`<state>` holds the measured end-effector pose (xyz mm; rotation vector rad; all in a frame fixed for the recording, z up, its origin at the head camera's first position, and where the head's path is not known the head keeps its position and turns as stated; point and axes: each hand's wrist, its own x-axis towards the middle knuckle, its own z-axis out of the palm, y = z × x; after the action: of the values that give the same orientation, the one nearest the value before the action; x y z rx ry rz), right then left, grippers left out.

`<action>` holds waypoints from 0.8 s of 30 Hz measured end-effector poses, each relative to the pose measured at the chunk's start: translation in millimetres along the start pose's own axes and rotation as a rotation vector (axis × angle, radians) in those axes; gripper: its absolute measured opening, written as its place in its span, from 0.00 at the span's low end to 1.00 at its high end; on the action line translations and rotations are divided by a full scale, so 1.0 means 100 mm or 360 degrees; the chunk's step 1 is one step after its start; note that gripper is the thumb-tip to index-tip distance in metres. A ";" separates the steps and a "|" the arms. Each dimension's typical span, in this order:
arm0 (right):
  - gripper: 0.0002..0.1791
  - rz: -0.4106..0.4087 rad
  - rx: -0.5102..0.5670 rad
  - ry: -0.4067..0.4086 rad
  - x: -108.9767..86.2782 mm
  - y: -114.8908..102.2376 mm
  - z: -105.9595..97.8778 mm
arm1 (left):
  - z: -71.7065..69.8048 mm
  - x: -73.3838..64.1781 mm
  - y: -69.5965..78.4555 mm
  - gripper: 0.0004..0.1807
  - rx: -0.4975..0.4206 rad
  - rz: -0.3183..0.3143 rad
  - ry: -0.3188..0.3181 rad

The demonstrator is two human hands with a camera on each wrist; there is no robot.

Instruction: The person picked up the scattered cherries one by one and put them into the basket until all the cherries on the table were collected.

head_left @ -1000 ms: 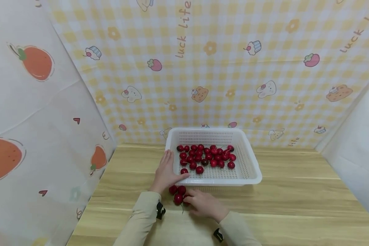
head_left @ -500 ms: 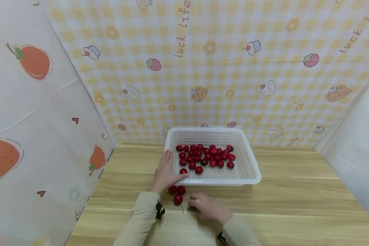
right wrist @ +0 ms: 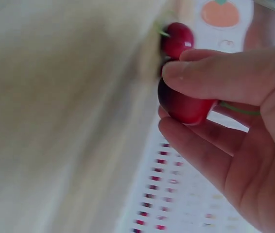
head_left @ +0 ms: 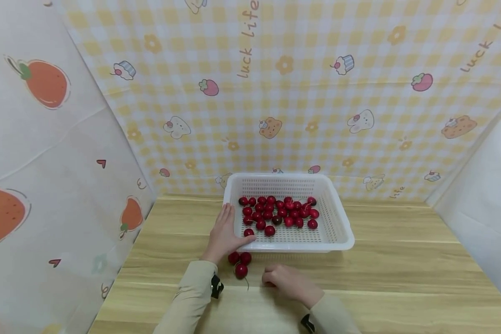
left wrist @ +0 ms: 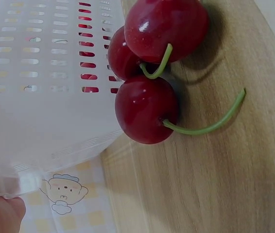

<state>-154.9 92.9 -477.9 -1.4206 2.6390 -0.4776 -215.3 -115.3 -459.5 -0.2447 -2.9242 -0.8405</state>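
A white perforated plastic basket (head_left: 336, 208) stands on the table, with many red cherries (head_left: 269, 230) spread over its bottom. My left hand (head_left: 224, 237) rests on its front left corner, thumb along the front rim and fingers laid along the left side. Three loose cherries (head_left: 241, 271) lie on the wood just in front of that corner; in the left wrist view, one cherry (left wrist: 146, 110) shows a long green stem. To their right, my right hand (head_left: 290, 282) pinches a dark red cherry (right wrist: 188, 104) between thumb and fingers, its stem pointing toward the palm. The head view hides this cherry.
The wooden table (head_left: 392, 269) reaches out on both sides of the basket. A yellow checked cloth (head_left: 300, 106) hangs right behind it, and a white printed cloth (head_left: 87, 185) closes off the left side.
My right hand has picked the rightmost cherry out of the loose group and moved right with it. The left hand and the basket stay where they were.
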 end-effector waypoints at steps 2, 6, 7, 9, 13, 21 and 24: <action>0.10 -0.0027 0.0001 -0.0018 -0.01 -0.04 -0.10 | 0.00 0.00 0.00 0.61 -0.0003 -0.0001 -0.0002; 0.10 -0.0128 0.0051 -0.0102 -0.03 -0.13 -0.40 | -0.01 0.00 0.01 0.62 0.0011 -0.0007 -0.0014; 0.10 -0.0165 0.0055 -0.0119 -0.03 -0.15 -0.49 | -0.01 0.00 0.00 0.62 0.0010 -0.0001 -0.0013; 0.11 -0.0223 0.0083 -0.0138 -0.01 -0.17 -0.69 | -0.01 0.00 0.00 0.62 0.0008 -0.0004 -0.0011; 0.11 -0.0268 0.0036 -0.0101 0.11 -0.11 -1.05 | -0.02 0.00 0.00 0.62 0.0007 -0.0003 -0.0004; 0.12 -0.0170 -0.0082 -0.0188 0.67 0.26 -1.40 | -0.03 -0.01 0.03 0.61 -0.0033 -0.0017 -0.0020; 0.12 -0.0071 -0.0125 -0.0304 0.92 0.44 -1.35 | -0.04 -0.02 0.03 0.60 -0.0054 -0.0009 -0.0008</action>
<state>-272.8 69.5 -359.4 -1.4697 2.5046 -0.2315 -213.1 -115.3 -454.8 -0.2412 -2.9185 -0.8919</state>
